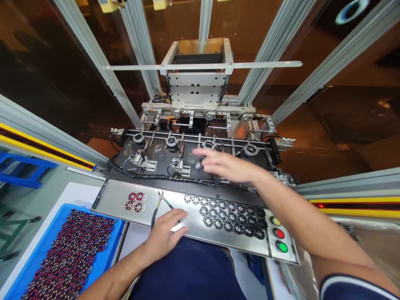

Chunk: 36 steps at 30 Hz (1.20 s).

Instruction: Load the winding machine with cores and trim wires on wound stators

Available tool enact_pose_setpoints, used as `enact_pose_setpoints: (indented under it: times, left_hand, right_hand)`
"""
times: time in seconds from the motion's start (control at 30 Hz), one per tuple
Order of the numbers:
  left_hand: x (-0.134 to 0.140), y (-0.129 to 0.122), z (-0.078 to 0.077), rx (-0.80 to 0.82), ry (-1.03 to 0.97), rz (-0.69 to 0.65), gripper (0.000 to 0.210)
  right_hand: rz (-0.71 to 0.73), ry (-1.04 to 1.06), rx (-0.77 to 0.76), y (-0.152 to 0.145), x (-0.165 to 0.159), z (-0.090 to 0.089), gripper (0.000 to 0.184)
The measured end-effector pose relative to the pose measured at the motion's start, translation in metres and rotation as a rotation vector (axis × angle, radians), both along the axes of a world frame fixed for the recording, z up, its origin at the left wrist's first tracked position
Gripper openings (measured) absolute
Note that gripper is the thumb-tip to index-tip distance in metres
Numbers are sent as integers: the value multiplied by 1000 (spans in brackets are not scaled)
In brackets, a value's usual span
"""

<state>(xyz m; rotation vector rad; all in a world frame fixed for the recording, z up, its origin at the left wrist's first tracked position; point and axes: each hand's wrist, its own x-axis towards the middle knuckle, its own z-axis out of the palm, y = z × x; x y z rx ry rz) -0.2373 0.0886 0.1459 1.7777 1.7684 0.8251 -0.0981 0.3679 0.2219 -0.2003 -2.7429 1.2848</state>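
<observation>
My right hand (pixel 223 164) reaches over the black machine plate, near the third round holder (pixel 208 144). Its fingers are stretched out, with no held thing visible. Low over the front edge of the metal tray (pixel 115 191), my left hand (pixel 165 233) has its thumb and fingers apart. Cutting pliers (pixel 161 200) lie beside it, their handles partly hidden. Several round black spoked parts (pixel 231 217) stand in rows on the tray's right half. A small group of red and copper-coloured round parts (pixel 135 201) sits at its left.
Yellow, red and green buttons (pixel 279 233) are at the tray's right end. A blue bin (pixel 65 208) full of small round parts stands at left. Metal posts (pixel 134 46) and yellow-edged strips (pixel 46 146) frame the machine. Further round holders (pixel 250 150) line the plate.
</observation>
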Motion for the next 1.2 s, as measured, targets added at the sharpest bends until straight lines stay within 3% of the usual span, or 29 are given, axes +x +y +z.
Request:
enact_pose_setpoints:
  times: [0.07, 0.17, 0.33, 0.63, 0.87, 1.03, 1.2]
  left_hand:
    - [13, 8, -30, -89, 83, -201, 26]
    - [36, 18, -65, -138, 149, -290, 36]
    - [54, 19, -90, -181, 253, -269, 34]
    - [55, 12, -113, -93, 358, -165, 19]
    - [57, 10, -120, 27, 321, -111, 13]
    - [60, 5, -117, 81, 228, -51, 9]
    - [52, 2, -99, 103, 111, 32, 9]
  right_hand:
    - [-133, -173, 252, 54, -12, -12, 30]
    - [-189, -286, 333, 106, -27, -37, 28]
    - [-136, -366, 369, 125, -31, -67, 27]
    - [-102, -412, 428, 128, -36, -73, 28]
    - [-108, -431, 474, 125, -42, -80, 24]
    - [-101, -431, 496, 129, -46, -88, 22]
    - [-143, -366, 554, 125, -43, -83, 20]
